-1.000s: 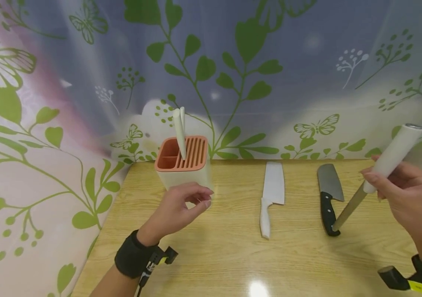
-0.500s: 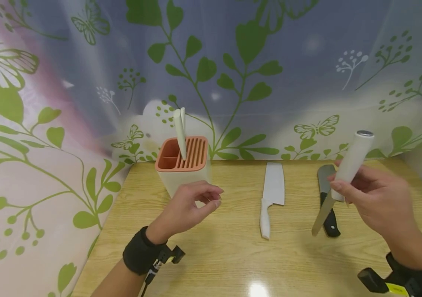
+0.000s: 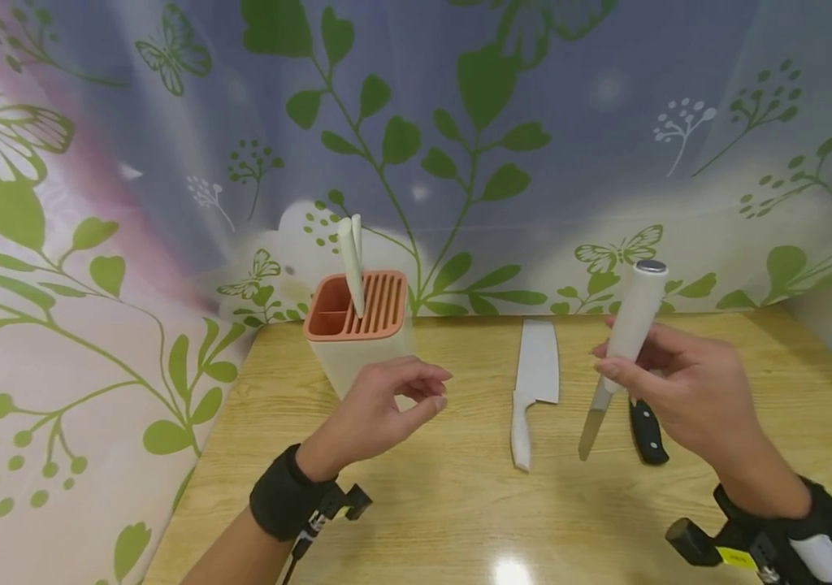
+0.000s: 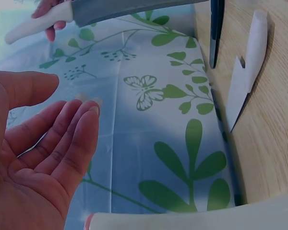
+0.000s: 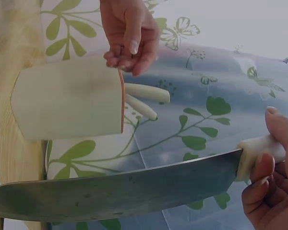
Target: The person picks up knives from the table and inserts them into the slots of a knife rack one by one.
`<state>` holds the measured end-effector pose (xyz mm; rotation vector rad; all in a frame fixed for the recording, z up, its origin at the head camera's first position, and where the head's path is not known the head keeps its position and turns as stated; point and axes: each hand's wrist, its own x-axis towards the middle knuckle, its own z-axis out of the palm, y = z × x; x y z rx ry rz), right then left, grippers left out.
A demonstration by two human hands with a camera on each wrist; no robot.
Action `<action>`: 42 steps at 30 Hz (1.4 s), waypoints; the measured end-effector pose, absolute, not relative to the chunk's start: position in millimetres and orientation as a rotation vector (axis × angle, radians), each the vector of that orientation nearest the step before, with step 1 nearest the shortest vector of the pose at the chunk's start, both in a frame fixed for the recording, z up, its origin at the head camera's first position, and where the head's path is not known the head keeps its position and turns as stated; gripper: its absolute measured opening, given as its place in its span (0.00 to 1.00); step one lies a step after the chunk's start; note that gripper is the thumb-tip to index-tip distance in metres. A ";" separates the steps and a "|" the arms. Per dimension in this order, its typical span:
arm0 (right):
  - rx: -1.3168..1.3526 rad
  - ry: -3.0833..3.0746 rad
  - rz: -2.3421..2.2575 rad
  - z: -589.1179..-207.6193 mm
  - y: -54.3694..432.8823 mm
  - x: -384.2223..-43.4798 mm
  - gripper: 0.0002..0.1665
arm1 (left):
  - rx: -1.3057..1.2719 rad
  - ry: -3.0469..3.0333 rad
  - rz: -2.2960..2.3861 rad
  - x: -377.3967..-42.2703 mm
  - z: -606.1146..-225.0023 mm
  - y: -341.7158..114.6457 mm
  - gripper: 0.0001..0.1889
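Observation:
My right hand (image 3: 690, 386) grips the white handle of a kitchen knife (image 3: 635, 321), its blade pointing down above the table. In the right wrist view the long, broad blade (image 5: 110, 191) shows in full, with a rounded end. My left hand (image 3: 379, 406) holds nothing; its fingers bend loosely in front of a cream knife block (image 3: 328, 366) with a coral slotted top. Two pale handles (image 3: 352, 264) rise from that top. Between the hands lies a white-handled cleaver (image 3: 537, 366). Partly hidden behind my right hand is a knife with a black handle (image 3: 648, 435).
The wooden table (image 3: 452, 504) meets a curtain (image 3: 431, 195) printed with leaves and butterflies along its back edge. The same patterned cloth hangs at the left side. Camera straps (image 3: 292, 491) sit on both wrists.
My right hand has carried the kitchen knife leftward, from the right of the black-handled knife to the space between it and the cleaver. My left hand has shifted slightly right.

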<state>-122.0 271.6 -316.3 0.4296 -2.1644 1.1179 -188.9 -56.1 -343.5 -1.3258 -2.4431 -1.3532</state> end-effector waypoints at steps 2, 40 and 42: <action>0.435 -2.167 1.132 -316.0 268.8 -122.2 0.24 | -1.336 -2.444 -1.347 -188.6 -342.3 -53.9 0.13; 0.602 -2.147 1.289 -316.7 233.1 -121.0 0.22 | -1.435 -2.341 -1.318 -184.6 -328.0 -29.3 0.13; 0.617 -2.142 1.302 -317.9 231.9 -121.5 0.23 | -1.435 -2.336 -1.324 -183.6 -326.9 -29.0 0.13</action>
